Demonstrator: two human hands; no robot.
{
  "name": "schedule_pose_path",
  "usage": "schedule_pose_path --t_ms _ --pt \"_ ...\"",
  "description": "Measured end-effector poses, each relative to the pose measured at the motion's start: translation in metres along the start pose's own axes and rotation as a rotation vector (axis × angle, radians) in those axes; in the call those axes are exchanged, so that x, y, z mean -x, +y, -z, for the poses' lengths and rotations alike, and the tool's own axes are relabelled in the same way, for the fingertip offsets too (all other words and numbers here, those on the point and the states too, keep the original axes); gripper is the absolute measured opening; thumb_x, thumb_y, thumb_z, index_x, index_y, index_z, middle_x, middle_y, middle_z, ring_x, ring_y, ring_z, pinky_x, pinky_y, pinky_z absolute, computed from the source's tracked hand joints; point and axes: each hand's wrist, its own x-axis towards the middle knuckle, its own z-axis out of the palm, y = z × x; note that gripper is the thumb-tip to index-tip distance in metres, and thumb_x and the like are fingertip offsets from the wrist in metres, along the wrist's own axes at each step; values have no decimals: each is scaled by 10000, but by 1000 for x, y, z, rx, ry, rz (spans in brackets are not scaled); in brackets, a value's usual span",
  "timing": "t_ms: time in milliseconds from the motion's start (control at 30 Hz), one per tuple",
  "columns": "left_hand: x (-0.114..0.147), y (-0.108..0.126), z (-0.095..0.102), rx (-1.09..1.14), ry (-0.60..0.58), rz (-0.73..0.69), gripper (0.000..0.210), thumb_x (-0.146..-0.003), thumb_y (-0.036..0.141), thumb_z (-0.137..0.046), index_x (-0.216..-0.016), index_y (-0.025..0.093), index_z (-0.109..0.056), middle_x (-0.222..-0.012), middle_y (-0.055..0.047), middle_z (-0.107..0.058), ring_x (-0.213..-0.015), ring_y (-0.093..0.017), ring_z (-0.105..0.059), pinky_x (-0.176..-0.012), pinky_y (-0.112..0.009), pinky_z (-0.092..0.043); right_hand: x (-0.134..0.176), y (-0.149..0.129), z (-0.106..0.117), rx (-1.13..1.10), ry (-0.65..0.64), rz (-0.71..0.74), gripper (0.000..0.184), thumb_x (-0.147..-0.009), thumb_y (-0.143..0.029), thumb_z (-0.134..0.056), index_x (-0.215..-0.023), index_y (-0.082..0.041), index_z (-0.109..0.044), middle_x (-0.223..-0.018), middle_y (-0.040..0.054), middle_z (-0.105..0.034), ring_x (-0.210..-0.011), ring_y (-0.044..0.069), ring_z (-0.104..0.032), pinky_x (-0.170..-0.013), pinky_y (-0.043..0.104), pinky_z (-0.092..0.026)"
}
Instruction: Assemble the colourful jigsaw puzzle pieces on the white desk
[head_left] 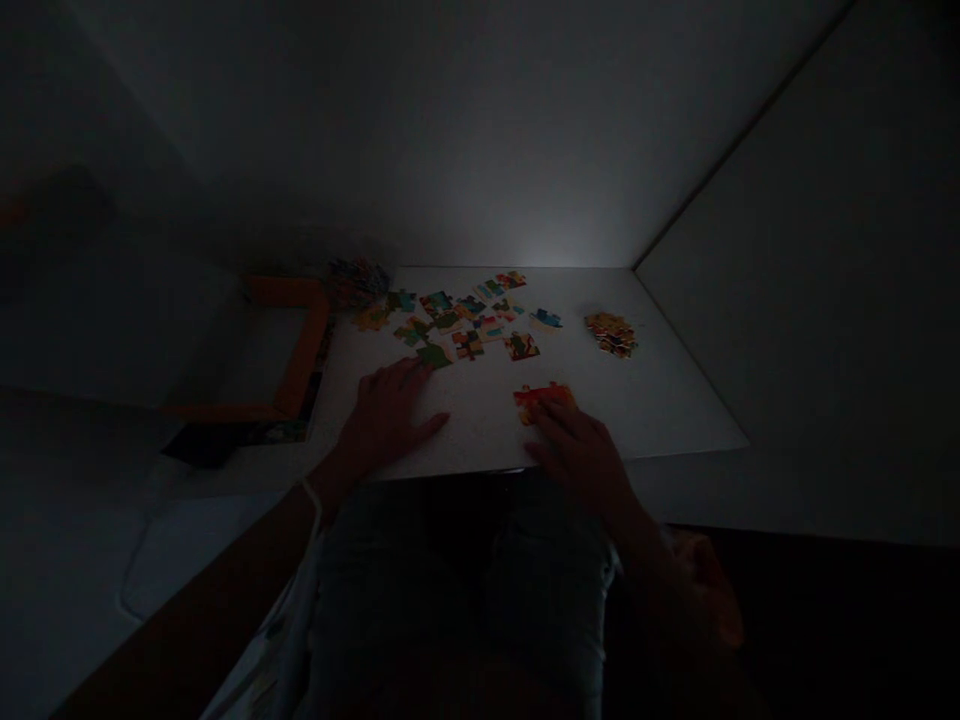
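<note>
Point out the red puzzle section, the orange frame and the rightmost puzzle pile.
Red puzzle section [541,395], head view: its uncovered upper part.
Orange frame [306,345], head view: its right side.
Rightmost puzzle pile [611,334], head view: its middle.

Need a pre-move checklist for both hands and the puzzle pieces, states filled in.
1. Right hand on the red-and-orange, knobbed jigsaw section: ok.
2. Left hand touching the flat green jigsaw piece: cannot tell; fingertips are right at it.
3. Red-and-orange section apart from the loose pieces beyond: ok.
4. Heaped yellow-and-red jigsaw pile clear of both hands: ok.
5. Lighting: not ok, very dim.
</note>
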Motion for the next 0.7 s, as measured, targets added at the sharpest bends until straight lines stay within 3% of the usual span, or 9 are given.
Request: schedule_pose_path --t_ms 100,200,400,533,700 --pt "2 1 2 4 1 -4 562 -892 458 -468 -1410 258 -384 -1477 -74 -340 -1340 -303 -330 -1088 -508 -289 -4 9 8 70 39 -46 611 -883 -510 -525 -1453 -429 -320 -1431 -4 -450 -1250 350 -482 -962 583 -453" --pt "4 1 4 27 28 -31 545 -912 443 -440 -1428 292 -354 -1485 -52 -331 -1348 -287 -324 -1101 -496 -277 -27 18 20 73 51 -46 509 -890 -498 -530 -1370 -335 -481 -1364 42 -520 -1223 321 -509 -974 537 -455" --pt "3 2 11 36 -17 -47 558 -916 457 -429 -1448 318 -333 -1495 -24 -322 -1369 -288 -297 -1100 -512 -275 -136 77 44 1 188 -37 369 -910 -459 -519 -1184 -239 -629 -1138 90 -634 -1000 255 -618 -874 428 -478" --pt "0 7 21 36 -94 -59 548 -924 446 -419 -1454 338 -330 -1509 13 -292 -1393 -277 -258 -1107 -510 -273 -182 116 28 -21 186 -1 271 -930 -375 -506 -1102 -240 -667 -1070 69 -650 -879 204 -630 -879 416 -426" --pt "-5 11 25 32 -145 -40 566 -921 446 -432 -1464 339 -313 -1514 24 -276 -1400 -281 -245 -1106 -517 -274 -176 118 10 -20 14 189 251 -873 -436 -622 -1054 -272 -679 -1096 44 -635 -1040 227 -560 -956 452 -313"
